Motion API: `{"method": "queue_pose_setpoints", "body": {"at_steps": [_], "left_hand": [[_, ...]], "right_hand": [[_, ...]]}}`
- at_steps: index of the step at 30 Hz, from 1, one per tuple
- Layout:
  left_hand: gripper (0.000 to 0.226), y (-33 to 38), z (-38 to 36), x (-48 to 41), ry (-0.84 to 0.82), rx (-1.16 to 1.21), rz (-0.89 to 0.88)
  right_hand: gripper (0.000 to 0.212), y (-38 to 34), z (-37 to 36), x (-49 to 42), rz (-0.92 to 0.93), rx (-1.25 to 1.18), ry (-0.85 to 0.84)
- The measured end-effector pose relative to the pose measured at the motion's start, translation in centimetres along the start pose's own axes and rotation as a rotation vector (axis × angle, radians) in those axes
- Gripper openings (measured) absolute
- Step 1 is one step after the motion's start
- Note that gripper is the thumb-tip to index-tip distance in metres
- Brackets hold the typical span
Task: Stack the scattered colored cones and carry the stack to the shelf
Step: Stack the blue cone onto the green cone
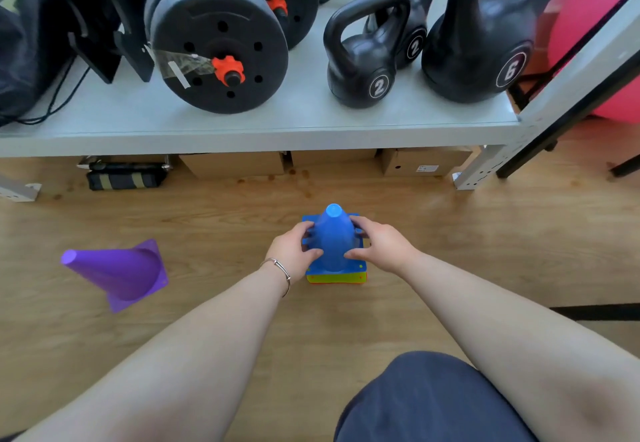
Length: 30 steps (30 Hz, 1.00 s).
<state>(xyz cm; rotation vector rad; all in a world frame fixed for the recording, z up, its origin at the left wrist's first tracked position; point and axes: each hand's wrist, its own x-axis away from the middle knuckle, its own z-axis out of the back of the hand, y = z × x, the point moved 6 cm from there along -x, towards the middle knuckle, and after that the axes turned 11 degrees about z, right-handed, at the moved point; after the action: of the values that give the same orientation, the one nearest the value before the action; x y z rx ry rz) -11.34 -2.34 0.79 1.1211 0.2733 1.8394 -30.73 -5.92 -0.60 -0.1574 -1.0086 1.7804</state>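
A stack of cones [334, 244] stands upright on the wooden floor in front of the shelf, a blue cone on top with green, yellow and red base edges showing beneath it. My left hand [293, 245] grips the blue cone's left side and my right hand [377, 242] grips its right side. A purple cone [121, 273] lies on its side on the floor to the left, tip pointing left, apart from both hands. The grey shelf [277, 126] runs across the view just beyond the stack.
The shelf carries black weight plates [221, 46], three kettlebells [363, 57] and a black bag [24, 36]. Cardboard boxes [235, 164] sit under it. A pink exercise ball [595, 25] is at the right. My knee [433, 403] is at the bottom.
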Motion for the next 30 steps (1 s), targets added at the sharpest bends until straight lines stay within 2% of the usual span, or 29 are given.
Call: {"method": "queue_pose_setpoints", "body": {"at_steps": [8, 14, 22, 27, 30], "left_hand": [[0.056, -2.0, -2.8, -1.3, -0.065, -0.089, 0.036], [0.052, -2.3, -3.7, -2.7, -0.059, -0.178, 0.025], [0.05, -2.6, -3.8, -3.0, -0.052, -0.185, 0.017], [0.054, -1.7, -3.0, -2.9, -0.057, -0.321, -0.021], [0.057, -0.4, -1.8, -2.3, -0.013, -0.467, -0.067]], "right_hand": [[0.082, 2.8, -2.7, 0.4, -0.038, -0.019, 0.014], [0.084, 3.6, -3.4, 0.1, -0.064, 0.004, 0.031], [0.079, 4.1, -3.7, 0.0, -0.07, 0.027, 0.041], [0.075, 3.5, -2.4, 0.0, -0.018, 0.26, -0.07], [0.073, 2.2, -0.5, 0.4, 0.05, 0.413, -0.072]]}}
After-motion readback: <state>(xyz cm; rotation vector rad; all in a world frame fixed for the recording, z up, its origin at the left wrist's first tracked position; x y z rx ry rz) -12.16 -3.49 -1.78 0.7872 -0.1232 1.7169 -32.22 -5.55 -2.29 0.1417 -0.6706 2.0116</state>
